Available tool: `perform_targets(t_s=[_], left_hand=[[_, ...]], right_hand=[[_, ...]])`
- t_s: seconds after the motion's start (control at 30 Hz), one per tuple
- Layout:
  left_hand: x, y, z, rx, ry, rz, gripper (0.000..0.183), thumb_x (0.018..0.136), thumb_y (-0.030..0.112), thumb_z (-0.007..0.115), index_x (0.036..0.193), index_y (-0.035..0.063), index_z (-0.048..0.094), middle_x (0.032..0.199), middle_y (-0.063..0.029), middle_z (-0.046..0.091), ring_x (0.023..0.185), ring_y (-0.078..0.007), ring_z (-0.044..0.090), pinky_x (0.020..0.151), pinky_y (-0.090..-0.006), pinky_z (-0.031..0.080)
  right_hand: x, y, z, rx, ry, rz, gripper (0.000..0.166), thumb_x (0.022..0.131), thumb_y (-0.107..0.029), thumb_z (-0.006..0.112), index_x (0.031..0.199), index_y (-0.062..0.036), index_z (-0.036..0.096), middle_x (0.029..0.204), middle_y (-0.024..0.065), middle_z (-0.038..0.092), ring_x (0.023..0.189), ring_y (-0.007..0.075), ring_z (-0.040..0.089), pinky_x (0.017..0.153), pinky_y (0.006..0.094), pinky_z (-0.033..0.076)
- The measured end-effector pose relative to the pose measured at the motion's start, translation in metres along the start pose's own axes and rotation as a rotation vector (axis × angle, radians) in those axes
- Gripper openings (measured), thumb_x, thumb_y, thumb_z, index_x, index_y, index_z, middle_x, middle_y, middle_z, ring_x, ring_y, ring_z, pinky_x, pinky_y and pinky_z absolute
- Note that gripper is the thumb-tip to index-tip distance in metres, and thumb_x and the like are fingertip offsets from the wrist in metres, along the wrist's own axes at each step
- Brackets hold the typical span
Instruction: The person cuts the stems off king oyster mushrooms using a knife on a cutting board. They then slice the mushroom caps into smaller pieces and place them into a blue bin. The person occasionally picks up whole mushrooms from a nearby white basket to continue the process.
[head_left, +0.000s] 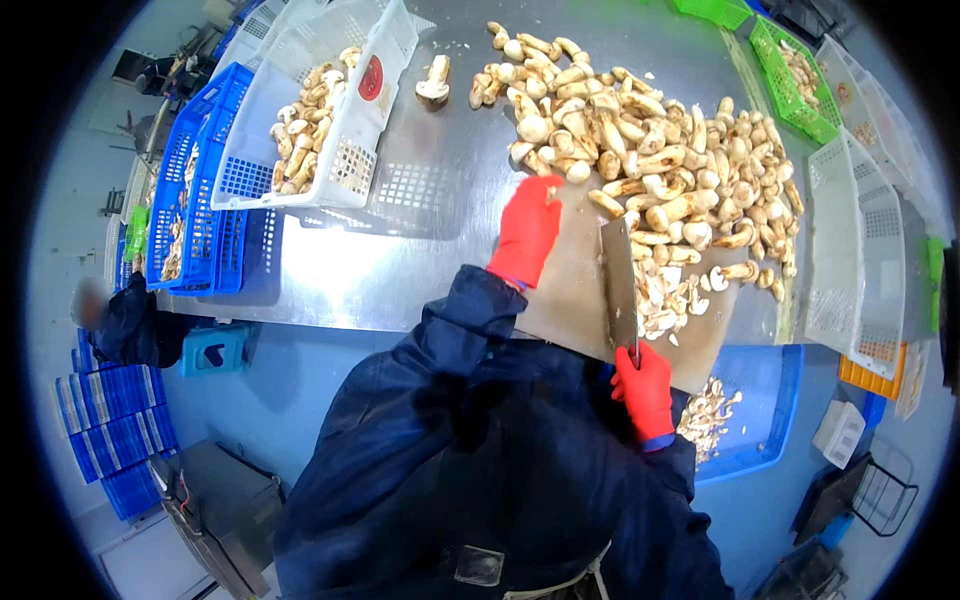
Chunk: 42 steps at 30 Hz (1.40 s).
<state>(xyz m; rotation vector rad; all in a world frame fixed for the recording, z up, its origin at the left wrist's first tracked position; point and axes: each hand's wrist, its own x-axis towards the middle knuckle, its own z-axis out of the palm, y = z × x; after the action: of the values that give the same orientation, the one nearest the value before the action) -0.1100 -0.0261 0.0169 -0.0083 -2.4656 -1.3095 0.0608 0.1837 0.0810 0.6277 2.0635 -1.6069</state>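
My left hand (529, 229), in a red glove, is over the left edge of the cutting board (574, 300), with its fingers bent around a small pale piece, probably mushroom. My right hand (645, 390), also gloved in red, grips the handle of a wide-bladed cleaver (619, 281), whose blade lies over the board. Right of the blade is a heap of cut mushroom pieces (664, 304). Beyond both hands a large pile of whole mushrooms (660, 154) with thick brownish stems covers part of the board and the steel table (442, 262). One mushroom (433, 79) lies apart.
A white basket (349, 161) with mushrooms and blue baskets (232, 112) stand at left. A green basket (821, 127) and white crates (832, 247) line the right. Below the board's right corner is a blue bin (772, 450) with scraps. Another person (135, 322) is at far left.
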Motion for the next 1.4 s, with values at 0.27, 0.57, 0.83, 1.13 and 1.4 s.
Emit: perform_targets(t_s=[0.27,0.57,0.83,1.13,1.4], left_hand=[[0.112,-0.026,-0.015,0.293,0.081,-0.088,0.069,0.074,0.04,0.072,0.129,0.0042,0.049,0.115,-0.0189,0.06,0.107,-0.0327,0.058,0.091,-0.0391,0.046],[0.14,-0.058,-0.041,-0.212,-0.45,-0.313,0.054,0.078,0.037,0.068,0.118,0.002,0.057,0.105,-0.0101,0.064,0.087,-0.0183,0.06,0.073,-0.0341,0.048],[-0.022,-0.043,-0.085,-1.15,-0.797,-0.902,0.036,0.091,0.024,0.053,0.121,0.0028,0.054,0.093,-0.0046,0.062,0.06,-0.0075,0.046,0.052,-0.0223,0.04],[-0.024,0.011,-0.105,0.097,-1.124,0.027,0.044,0.08,0.028,0.062,0.12,0.0123,0.061,0.105,-0.0105,0.066,0.094,-0.0257,0.061,0.085,-0.0354,0.047],[-0.024,0.004,-0.105,0.146,-1.11,0.123,0.044,0.078,0.024,0.061,0.121,0.0138,0.06,0.109,-0.0106,0.063,0.096,-0.0313,0.06,0.086,-0.037,0.047]], right_hand=[[0.001,0.003,0.0,-0.012,-0.006,-0.042,0.022,0.09,-0.021,0.057,0.092,0.0008,0.062,0.056,0.0047,0.056,0.043,0.0114,0.051,0.042,0.027,0.042],[-0.003,0.001,-0.001,-0.026,-0.024,-0.035,0.024,0.09,-0.021,0.056,0.097,0.001,0.061,0.056,0.0054,0.055,0.043,0.0123,0.051,0.042,0.0271,0.041],[-0.002,-0.001,-0.008,0.031,-0.051,-0.048,0.026,0.089,-0.024,0.059,0.094,0.0021,0.061,0.056,0.0067,0.055,0.04,0.0131,0.05,0.04,0.0275,0.04],[-0.019,-0.016,-0.033,-0.05,-0.187,0.014,0.03,0.088,-0.025,0.061,0.107,-0.0021,0.064,0.058,0.0047,0.057,0.042,0.0109,0.051,0.041,0.0253,0.041],[-0.031,-0.02,-0.037,-0.218,-0.198,-0.025,0.03,0.087,-0.022,0.059,0.109,-0.0015,0.063,0.057,0.0036,0.057,0.043,0.0101,0.051,0.043,0.0254,0.042]])
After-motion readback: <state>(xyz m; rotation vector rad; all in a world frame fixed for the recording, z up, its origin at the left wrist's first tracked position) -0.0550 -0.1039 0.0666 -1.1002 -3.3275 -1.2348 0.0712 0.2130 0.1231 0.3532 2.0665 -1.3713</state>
